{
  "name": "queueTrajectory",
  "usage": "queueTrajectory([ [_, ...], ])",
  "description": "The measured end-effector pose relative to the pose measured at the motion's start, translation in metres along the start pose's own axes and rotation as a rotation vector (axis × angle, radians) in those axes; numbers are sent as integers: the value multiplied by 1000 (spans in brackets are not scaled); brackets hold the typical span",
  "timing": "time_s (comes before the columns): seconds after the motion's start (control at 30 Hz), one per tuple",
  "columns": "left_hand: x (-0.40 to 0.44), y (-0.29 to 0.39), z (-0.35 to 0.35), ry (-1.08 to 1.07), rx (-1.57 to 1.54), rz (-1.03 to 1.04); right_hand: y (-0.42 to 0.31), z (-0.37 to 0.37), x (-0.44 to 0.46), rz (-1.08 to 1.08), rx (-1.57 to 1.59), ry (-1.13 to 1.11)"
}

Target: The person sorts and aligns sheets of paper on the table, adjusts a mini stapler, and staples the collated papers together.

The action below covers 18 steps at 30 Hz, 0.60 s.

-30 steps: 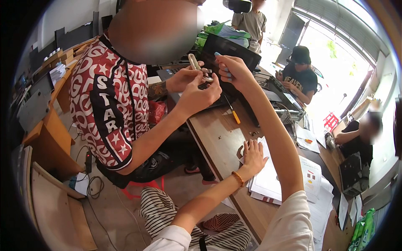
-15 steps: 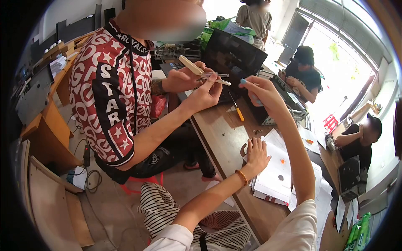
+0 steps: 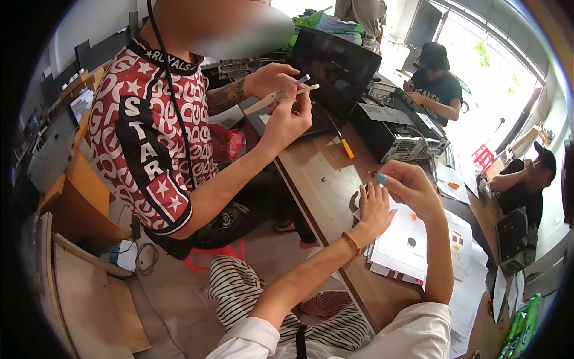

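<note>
My left hand [image 3: 375, 210], with a beaded bracelet at its wrist, lies with fingers spread on the table and the edge of the printed papers [image 3: 403, 248]. Just above and to the right of it is my right hand [image 3: 414, 186], thumb and fingers pinched together. Whatever is between those fingertips is too small to make out. A person beside me on the left holds a pale two-armed tool [image 3: 263, 103] in both hands, over a laptop [image 3: 335, 66]. A yellow-handled screwdriver [image 3: 347, 148] lies on the wooden table near the laptop.
An opened computer case [image 3: 397, 128] stands behind the papers. Tiny dark bits [image 3: 323, 179] lie on the table. Two seated people are at the right, and another stands at the back. Green packages [image 3: 523, 326] are at the lower right, and cables [image 3: 146, 257] lie on the floor.
My right hand has come down from near the other person's hands to just above my left hand. The pale tool has turned in the other person's hands. My left hand stays on the papers.
</note>
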<state>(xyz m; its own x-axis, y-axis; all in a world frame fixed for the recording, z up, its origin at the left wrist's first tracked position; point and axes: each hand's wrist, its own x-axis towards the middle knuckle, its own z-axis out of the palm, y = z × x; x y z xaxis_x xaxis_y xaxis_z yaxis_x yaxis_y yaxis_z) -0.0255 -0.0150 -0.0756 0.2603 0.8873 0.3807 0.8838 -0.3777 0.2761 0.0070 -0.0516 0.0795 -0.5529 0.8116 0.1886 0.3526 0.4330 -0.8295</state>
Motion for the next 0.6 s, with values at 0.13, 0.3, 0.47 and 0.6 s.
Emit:
queueTrajectory([
  [0.13, 2, 0, -3, -89, -32, -7, 22, -5, -8, -41, -11, -13],
  [0.3, 2, 2, -7, -102, 46, -12, 6, -14, -12, 41, 107, 46],
  [0.47, 0, -1, 4, 46, 36, 36, 19, -14, -8, -3, 13, 0],
  [0.6, 1, 0, -2, -53, 49, 35, 20, -13, -9, -14, 76, -10],
])
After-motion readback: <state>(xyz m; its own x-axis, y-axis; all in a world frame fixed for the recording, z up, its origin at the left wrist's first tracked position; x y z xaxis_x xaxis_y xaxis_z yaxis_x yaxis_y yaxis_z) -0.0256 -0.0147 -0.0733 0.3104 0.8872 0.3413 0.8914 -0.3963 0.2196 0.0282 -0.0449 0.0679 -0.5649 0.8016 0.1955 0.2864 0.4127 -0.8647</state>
